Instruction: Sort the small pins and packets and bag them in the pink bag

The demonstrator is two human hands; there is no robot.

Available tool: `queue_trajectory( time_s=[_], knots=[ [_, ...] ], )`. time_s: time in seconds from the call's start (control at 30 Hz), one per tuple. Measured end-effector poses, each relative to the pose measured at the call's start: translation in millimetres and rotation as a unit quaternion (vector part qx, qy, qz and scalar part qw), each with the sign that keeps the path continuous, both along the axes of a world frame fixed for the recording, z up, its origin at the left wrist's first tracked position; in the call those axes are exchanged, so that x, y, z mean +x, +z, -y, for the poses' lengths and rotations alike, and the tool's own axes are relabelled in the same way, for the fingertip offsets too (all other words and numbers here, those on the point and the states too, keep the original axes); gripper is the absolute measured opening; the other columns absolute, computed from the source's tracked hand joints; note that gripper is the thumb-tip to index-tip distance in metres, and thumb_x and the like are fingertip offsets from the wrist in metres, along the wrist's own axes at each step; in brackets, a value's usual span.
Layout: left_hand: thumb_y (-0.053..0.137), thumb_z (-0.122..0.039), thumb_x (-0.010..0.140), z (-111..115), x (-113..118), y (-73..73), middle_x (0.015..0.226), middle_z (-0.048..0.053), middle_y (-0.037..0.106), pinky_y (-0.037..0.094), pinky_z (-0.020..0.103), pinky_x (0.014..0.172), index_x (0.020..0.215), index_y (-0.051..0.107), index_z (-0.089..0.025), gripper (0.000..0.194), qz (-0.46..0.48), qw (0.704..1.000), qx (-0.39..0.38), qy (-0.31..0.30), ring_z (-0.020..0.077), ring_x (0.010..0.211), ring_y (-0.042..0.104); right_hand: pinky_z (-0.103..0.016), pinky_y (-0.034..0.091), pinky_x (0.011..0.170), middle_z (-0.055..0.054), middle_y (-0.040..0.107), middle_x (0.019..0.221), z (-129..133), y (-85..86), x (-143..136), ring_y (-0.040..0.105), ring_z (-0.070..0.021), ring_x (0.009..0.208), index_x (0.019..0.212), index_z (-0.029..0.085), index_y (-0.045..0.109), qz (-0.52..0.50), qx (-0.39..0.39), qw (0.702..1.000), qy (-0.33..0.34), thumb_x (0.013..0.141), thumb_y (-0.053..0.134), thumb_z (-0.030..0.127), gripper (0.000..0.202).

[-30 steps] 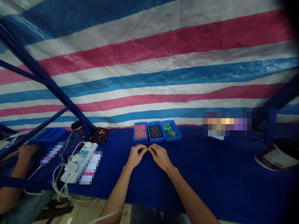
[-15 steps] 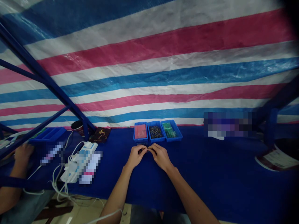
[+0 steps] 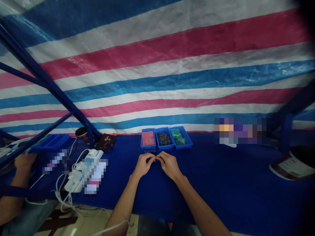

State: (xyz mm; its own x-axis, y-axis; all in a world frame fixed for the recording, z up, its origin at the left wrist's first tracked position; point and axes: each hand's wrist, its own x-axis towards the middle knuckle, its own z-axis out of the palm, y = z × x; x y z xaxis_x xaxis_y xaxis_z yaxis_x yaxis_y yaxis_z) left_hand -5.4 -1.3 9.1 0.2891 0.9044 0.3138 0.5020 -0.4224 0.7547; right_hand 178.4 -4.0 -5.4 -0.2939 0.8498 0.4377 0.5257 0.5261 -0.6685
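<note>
My left hand (image 3: 144,165) and my right hand (image 3: 169,164) meet fingertip to fingertip above the blue table (image 3: 162,196). Both are closed in a pinch, and whatever lies between the fingertips is too small to make out. Just beyond them stand three small blue trays side by side: one with pink pieces (image 3: 148,138), one with dark screw-like parts (image 3: 164,138), and one with green packets (image 3: 178,137).
Left of my hands lie a white power strip (image 3: 85,170) with loose cables and a dark brown packet (image 3: 107,142). Another person's hand (image 3: 24,162) is at the far left by a blue divided tray (image 3: 52,141). A labelled round container (image 3: 292,165) stands right.
</note>
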Motion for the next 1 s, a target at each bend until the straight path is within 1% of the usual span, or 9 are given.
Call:
queue_trajectory(
  time_s=[0.17,0.33,0.47,0.6,0.73,0.8,0.87,0.93,1.0],
  knots=[
    [0.054,-0.031,0.096,1,0,-0.4,0.077,0.005,0.071,0.046,0.025,0.070,0.081,0.072,-0.016,0.028,-0.002,1.000,0.006,-0.002,0.0158,0.070,0.063,-0.025,0.042,0.071,-0.002,0.068,0.089,0,4.0,0,0.065,-0.0156,0.079,0.092,0.023,0.066,0.037,0.003,0.999,-0.007,0.101,0.046,0.022,0.021],
    [0.054,-0.031,0.096,0,1,-0.8,0.078,0.005,0.071,0.046,0.025,0.072,0.082,0.072,-0.016,0.027,-0.001,1.000,0.003,-0.004,0.0160,0.071,0.064,-0.025,0.039,0.069,-0.001,0.067,0.085,1,5.2,0,0.063,-0.0152,0.076,0.088,0.023,0.063,0.053,0.009,0.998,-0.016,0.102,0.044,0.022,0.024],
    [0.054,-0.032,0.096,0,1,-1.3,0.078,0.005,0.071,0.047,0.025,0.073,0.081,0.072,-0.016,0.028,0.009,1.000,-0.001,-0.005,0.0163,0.072,0.065,-0.025,0.038,0.068,-0.001,0.066,0.083,1,6.4,0,0.063,-0.0148,0.075,0.084,0.022,0.061,0.059,0.010,0.998,-0.018,0.103,0.043,0.025,0.026],
    [0.055,-0.032,0.096,0,1,-1.7,0.078,0.005,0.072,0.048,0.026,0.074,0.080,0.072,-0.016,0.028,0.019,1.000,0.000,-0.001,0.0166,0.072,0.065,-0.025,0.035,0.063,-0.002,0.066,0.078,1,4.0,-1,0.062,-0.0150,0.069,0.079,0.021,0.059,0.084,0.015,0.996,-0.030,0.104,0.041,0.031,0.032],
    [0.055,-0.032,0.095,0,1,-1.7,0.076,0.005,0.071,0.047,0.025,0.071,0.081,0.072,-0.017,0.027,0.021,1.000,-0.003,0.000,0.0161,0.069,0.063,-0.026,0.034,0.060,-0.001,0.065,0.072,0,0.9,-2,0.061,-0.0146,0.063,0.074,0.021,0.058,0.093,0.002,0.995,-0.037,0.105,0.037,0.034,0.039],
    [0.055,-0.031,0.095,0,1,-1.9,0.076,0.005,0.071,0.047,0.025,0.069,0.080,0.072,-0.017,0.027,0.022,1.000,-0.004,0.006,0.0158,0.068,0.063,-0.025,0.037,0.063,-0.001,0.067,0.075,0,2.6,-2,0.063,-0.0149,0.067,0.078,0.022,0.060,0.078,-0.008,0.997,-0.029,0.105,0.037,0.035,0.038],
    [0.055,-0.031,0.095,0,0,-2.5,0.075,0.005,0.071,0.046,0.025,0.068,0.079,0.071,-0.016,0.027,0.025,1.000,-0.002,0.015,0.0155,0.068,0.062,-0.025,0.041,0.068,-0.002,0.069,0.087,2,6.3,0,0.066,-0.0160,0.077,0.091,0.023,0.063,0.047,-0.015,0.999,-0.014,0.104,0.041,0.035,0.028],
    [0.055,-0.031,0.095,-1,0,-3.1,0.076,0.005,0.071,0.046,0.024,0.068,0.079,0.071,-0.016,0.027,0.028,0.999,-0.001,0.022,0.0153,0.068,0.062,-0.025,0.044,0.074,-0.002,0.070,0.099,3,9.7,1,0.067,-0.0171,0.086,0.105,0.025,0.062,0.017,-0.017,1.000,0.000,0.102,0.046,0.032,0.018],
    [0.055,-0.032,0.095,-1,0,-3.4,0.076,0.005,0.071,0.046,0.024,0.068,0.078,0.070,-0.016,0.028,0.030,0.999,-0.001,0.026,0.0152,0.067,0.061,-0.026,0.045,0.077,-0.002,0.070,0.102,4,11.1,2,0.067,-0.0173,0.088,0.109,0.025,0.062,0.001,-0.018,1.000,0.013,0.100,0.048,0.027,0.017]
  ],
)
